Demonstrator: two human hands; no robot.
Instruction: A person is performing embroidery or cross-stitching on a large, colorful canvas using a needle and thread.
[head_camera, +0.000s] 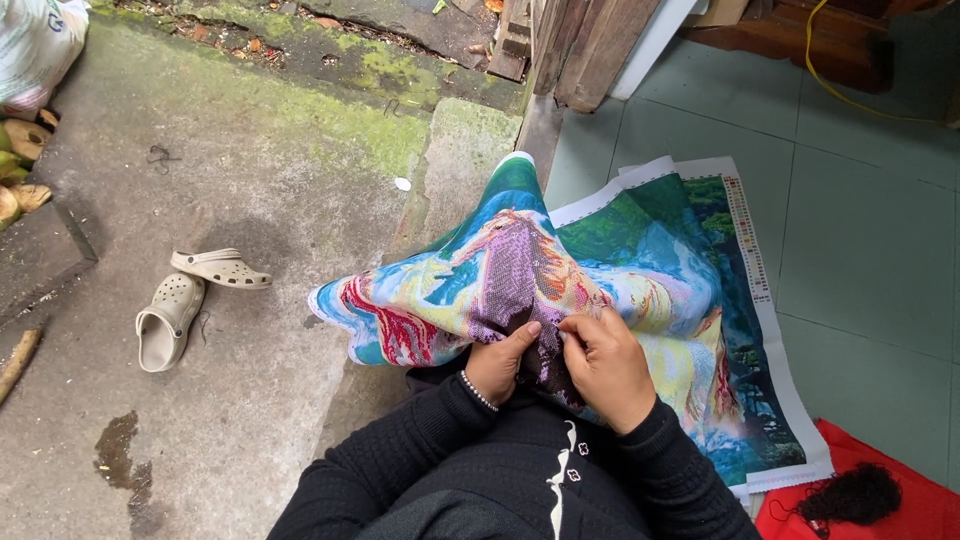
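A large colourful embroidery cloth (640, 250) lies over my lap and spreads onto the tiled floor at right. It shows green, blue, red and purple areas. My left hand (500, 362) grips a fold of the cloth near its purple part, thumb on top. My right hand (606, 362) pinches the cloth just beside it, fingers closed on the fabric; a needle cannot be made out. Both hands touch at the dark stitched patch. I wear black sleeves and a bead bracelet on the left wrist.
Two beige clogs (190, 295) lie on the wet concrete at left. A red cloth (900, 505) with a tangle of dark thread (855, 495) sits at bottom right. Wooden planks (590, 45) lean at the top. A sack (35, 50) stands at top left.
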